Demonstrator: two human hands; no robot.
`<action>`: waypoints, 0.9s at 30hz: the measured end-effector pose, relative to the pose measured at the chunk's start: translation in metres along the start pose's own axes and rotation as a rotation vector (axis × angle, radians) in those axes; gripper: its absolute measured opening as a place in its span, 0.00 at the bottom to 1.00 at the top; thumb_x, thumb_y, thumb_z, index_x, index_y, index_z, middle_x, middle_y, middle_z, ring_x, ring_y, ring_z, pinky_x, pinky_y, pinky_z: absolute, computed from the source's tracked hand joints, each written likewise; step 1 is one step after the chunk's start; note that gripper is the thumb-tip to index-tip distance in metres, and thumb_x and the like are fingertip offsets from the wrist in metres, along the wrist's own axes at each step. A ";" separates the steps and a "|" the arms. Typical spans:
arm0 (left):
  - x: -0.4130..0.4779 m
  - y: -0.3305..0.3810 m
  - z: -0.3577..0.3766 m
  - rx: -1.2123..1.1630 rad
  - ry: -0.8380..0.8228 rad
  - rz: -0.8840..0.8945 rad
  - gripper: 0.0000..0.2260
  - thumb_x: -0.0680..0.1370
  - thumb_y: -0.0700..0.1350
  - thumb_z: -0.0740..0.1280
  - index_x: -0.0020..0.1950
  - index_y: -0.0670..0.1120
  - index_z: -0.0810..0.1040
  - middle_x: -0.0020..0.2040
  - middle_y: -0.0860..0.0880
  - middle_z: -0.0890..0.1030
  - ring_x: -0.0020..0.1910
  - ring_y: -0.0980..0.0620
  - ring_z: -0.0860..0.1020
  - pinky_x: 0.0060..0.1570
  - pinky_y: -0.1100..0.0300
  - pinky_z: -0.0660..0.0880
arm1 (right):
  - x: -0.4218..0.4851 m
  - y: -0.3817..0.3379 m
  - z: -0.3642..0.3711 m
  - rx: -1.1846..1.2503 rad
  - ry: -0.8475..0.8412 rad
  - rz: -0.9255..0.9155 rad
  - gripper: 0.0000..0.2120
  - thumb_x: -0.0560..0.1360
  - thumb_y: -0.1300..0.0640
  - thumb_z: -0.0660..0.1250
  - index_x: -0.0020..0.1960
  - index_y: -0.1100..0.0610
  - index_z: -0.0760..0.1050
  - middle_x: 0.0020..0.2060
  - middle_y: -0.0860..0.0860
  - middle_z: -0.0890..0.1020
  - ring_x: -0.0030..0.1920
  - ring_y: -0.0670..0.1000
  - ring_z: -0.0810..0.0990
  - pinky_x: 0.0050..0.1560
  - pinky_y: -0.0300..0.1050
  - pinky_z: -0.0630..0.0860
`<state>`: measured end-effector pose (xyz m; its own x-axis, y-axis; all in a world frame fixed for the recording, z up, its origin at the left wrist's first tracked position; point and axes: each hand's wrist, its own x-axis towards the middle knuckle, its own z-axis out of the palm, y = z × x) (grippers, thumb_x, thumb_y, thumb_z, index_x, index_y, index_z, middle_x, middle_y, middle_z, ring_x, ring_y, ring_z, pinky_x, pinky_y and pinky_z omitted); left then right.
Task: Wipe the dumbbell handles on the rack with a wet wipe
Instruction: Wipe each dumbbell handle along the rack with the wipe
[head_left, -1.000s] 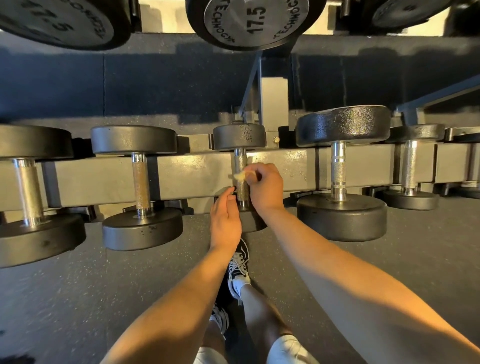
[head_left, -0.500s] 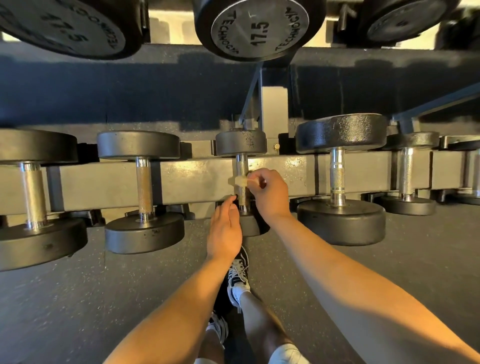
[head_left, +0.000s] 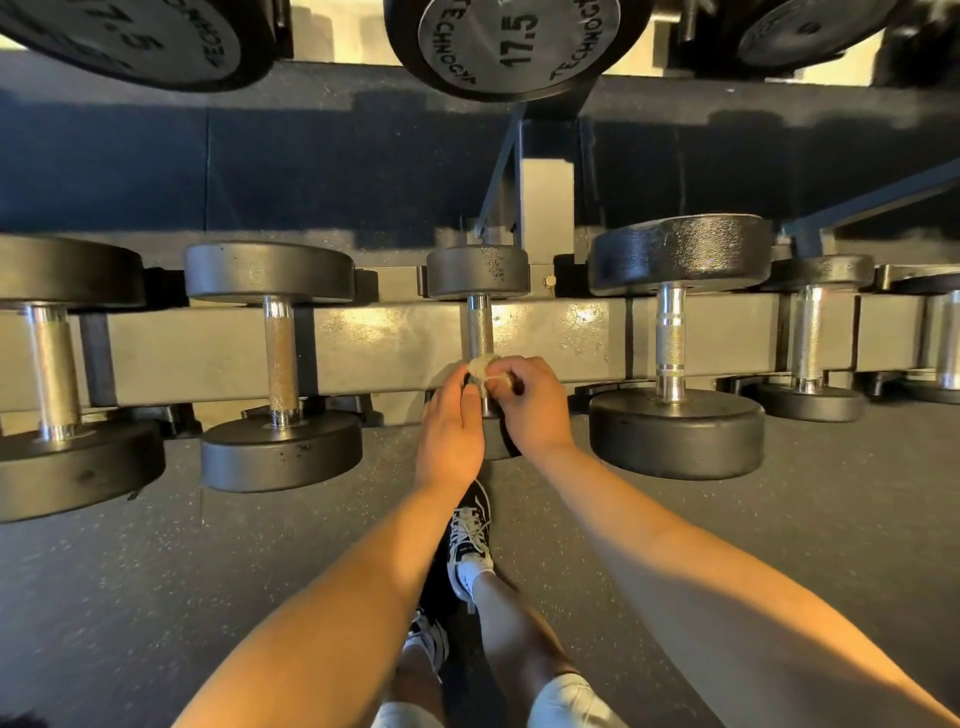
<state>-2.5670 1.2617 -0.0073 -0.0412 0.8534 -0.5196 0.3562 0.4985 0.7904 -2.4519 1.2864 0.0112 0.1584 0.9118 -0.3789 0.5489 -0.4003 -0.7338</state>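
In the head view, both hands meet at the near end of the handle (head_left: 479, 327) of a small dumbbell (head_left: 478, 273) lying on the rack (head_left: 395, 348). The right hand (head_left: 532, 402) has its fingers curled closed around a crumpled wet wipe (head_left: 480, 365), pressed on the handle. The left hand (head_left: 449, 431) touches the wipe with its fingertips; whether it grips it cannot be told. Larger dumbbells (head_left: 675, 348) lie on both sides.
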 end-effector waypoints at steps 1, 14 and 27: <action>0.000 0.000 0.001 0.008 0.008 -0.006 0.20 0.86 0.54 0.50 0.78 0.57 0.64 0.75 0.52 0.70 0.74 0.52 0.66 0.71 0.55 0.62 | 0.005 -0.004 0.000 0.030 0.033 -0.005 0.09 0.78 0.63 0.69 0.55 0.54 0.82 0.51 0.50 0.78 0.52 0.46 0.76 0.56 0.36 0.71; -0.004 -0.008 0.014 -0.106 0.177 -0.079 0.18 0.87 0.51 0.51 0.76 0.52 0.67 0.72 0.49 0.73 0.70 0.50 0.71 0.71 0.47 0.68 | 0.018 -0.023 0.004 0.028 0.017 0.067 0.07 0.77 0.63 0.70 0.52 0.54 0.85 0.54 0.49 0.77 0.53 0.45 0.76 0.52 0.19 0.66; 0.006 0.003 0.014 0.000 0.184 -0.013 0.19 0.85 0.45 0.53 0.76 0.53 0.68 0.66 0.46 0.76 0.63 0.45 0.73 0.66 0.43 0.71 | 0.014 -0.026 -0.013 -0.061 -0.141 0.330 0.05 0.76 0.60 0.69 0.47 0.57 0.84 0.42 0.49 0.83 0.44 0.49 0.81 0.40 0.35 0.74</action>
<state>-2.5534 1.2664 -0.0122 -0.2162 0.8602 -0.4618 0.3547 0.5098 0.7838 -2.4531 1.3113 0.0326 0.2229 0.7110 -0.6669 0.5357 -0.6609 -0.5256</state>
